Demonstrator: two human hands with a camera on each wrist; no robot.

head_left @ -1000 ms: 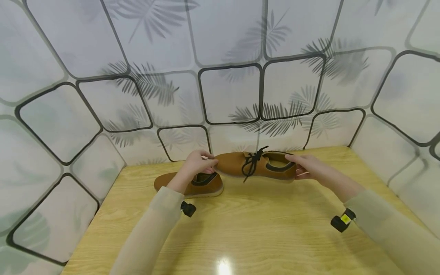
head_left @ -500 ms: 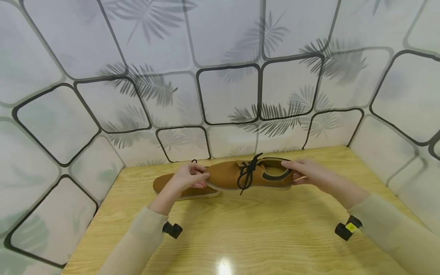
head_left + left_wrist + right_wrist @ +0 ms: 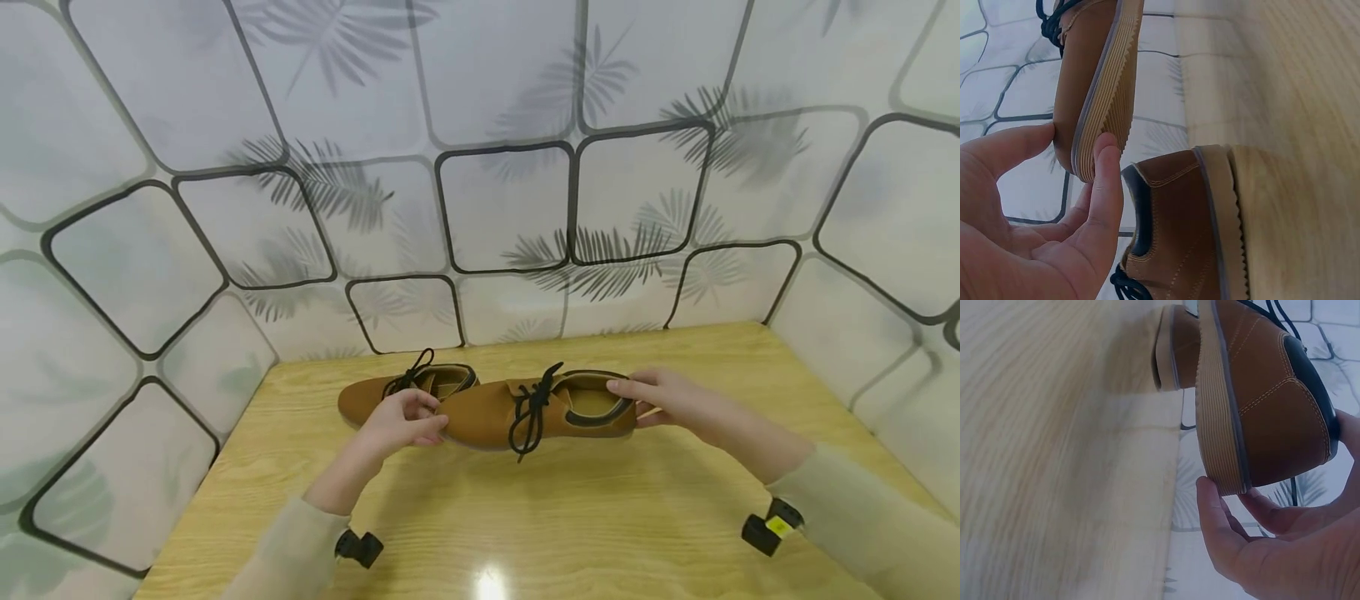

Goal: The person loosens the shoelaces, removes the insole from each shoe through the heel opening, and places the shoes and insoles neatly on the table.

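Note:
Between my two hands a brown lace-up shoe [image 3: 480, 414] is held level above the table, toe to the left. My left hand [image 3: 397, 425] pinches its toe, thumb on the upper and fingers under the ridged sole [image 3: 1107, 106]. At the other end my right hand [image 3: 667, 398] grips the heel [image 3: 1279, 437], the thumb at the collar and fingers beneath the sole. A second brown shoe [image 3: 367, 398] with black laces stands on the table behind my left hand, partly covered by it and by the held shoe.
The light wooden table [image 3: 570, 525] runs back to a pale wall covering [image 3: 502, 208] with dark outlined squares and leaf prints. Similar covering closes off the left and right sides.
Both hands have brought the held shoe nearer to me and slightly left, lower in the head view. More of the second shoe now shows behind it.

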